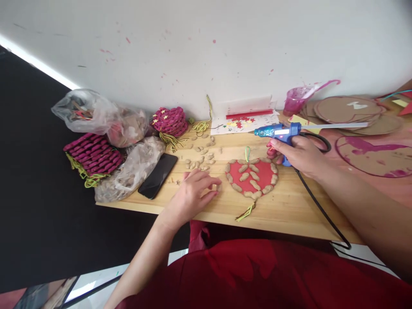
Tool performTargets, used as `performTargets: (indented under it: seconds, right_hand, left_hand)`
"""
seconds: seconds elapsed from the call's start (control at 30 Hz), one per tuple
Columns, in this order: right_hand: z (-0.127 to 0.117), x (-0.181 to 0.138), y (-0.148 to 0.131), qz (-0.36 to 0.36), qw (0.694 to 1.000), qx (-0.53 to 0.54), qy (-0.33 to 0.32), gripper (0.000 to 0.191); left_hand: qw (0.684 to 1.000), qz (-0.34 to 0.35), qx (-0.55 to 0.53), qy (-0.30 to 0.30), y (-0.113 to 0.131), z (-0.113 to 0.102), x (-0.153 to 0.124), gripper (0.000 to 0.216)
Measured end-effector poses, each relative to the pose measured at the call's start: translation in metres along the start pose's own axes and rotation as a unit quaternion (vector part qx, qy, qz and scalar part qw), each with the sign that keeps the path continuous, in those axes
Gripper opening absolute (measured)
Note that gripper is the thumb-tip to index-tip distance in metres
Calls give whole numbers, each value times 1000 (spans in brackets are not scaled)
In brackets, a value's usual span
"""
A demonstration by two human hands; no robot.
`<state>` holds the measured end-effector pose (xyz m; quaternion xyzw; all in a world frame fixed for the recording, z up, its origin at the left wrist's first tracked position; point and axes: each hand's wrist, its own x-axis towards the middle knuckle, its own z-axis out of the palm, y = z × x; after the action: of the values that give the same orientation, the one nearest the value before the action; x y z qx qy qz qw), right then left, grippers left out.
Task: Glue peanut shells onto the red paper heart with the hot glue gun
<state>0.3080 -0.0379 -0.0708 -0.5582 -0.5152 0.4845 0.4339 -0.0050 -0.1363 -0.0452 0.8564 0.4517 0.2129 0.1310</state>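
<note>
A red heart-shaped card [262, 172] lies on the wooden table [289, 210], edged and crossed with peanut shells, with a green-yellow loop on top and a tassel below. My right hand [298, 155] grips a blue glue gun [285, 133] just right of the heart, its nozzle pointing left. My left hand [193, 193] rests on the table left of the heart, fingertips pinched around a peanut [219, 187]. Loose peanuts [201, 159] are scattered just beyond my left hand.
A black phone [158, 175] lies at the left, beside plastic bags [128, 171] and woven magenta pieces [95, 153]. Cardboard discs [350, 109], a pink cup [294, 99], black scissors [322, 141] and a star sheet [244, 122] sit at the back. The gun's black cord [318, 206] runs off the front edge.
</note>
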Motion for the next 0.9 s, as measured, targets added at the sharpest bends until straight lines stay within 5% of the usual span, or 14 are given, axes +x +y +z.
performTargets:
  seconds: [0.2, 0.9]
  right_hand:
    - [4, -4, -7, 11, 1000, 1, 6, 16]
    - [-2, 3, 5, -39, 999, 0, -24, 26]
  left_hand:
    - [994, -87, 53, 26, -24, -11, -35, 23]
    - [982, -115, 141, 60, -42, -6, -49, 20]
